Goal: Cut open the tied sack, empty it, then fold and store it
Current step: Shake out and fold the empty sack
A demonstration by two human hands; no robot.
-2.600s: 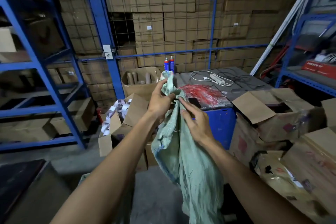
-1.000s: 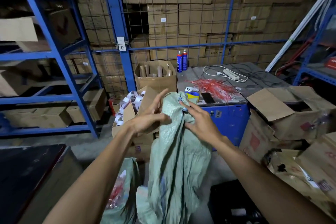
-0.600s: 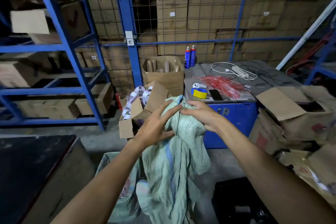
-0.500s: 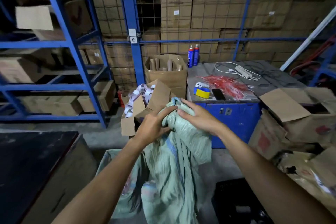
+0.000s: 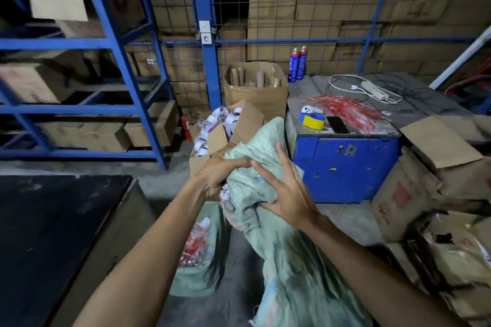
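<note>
A pale green woven sack (image 5: 265, 167) hangs crumpled in front of me, its top bunched and its lower part trailing toward the floor at the bottom right. My left hand (image 5: 218, 175) grips the bunched top from the left, fingers closed into the cloth. My right hand (image 5: 285, 194) presses on the sack from the right, fingers spread and thumb tucked under a fold. A second green sack (image 5: 196, 255) stands open on the floor below, holding red and white packets.
A blue cabinet (image 5: 345, 164) stands just right of the sack, with yellow-blue tape (image 5: 312, 121), a phone (image 5: 337, 125) and red strips (image 5: 348, 110) on top. Open cardboard boxes (image 5: 239, 127) sit behind, more boxes (image 5: 438, 167) at right. A dark table (image 5: 53, 233) is at left, blue racking (image 5: 106, 42) behind.
The sack's top has been gathered down from a raised, stretched hold into a lower bunch. My right hand has shifted from pinching the top edge to pressing its side with spread fingers.
</note>
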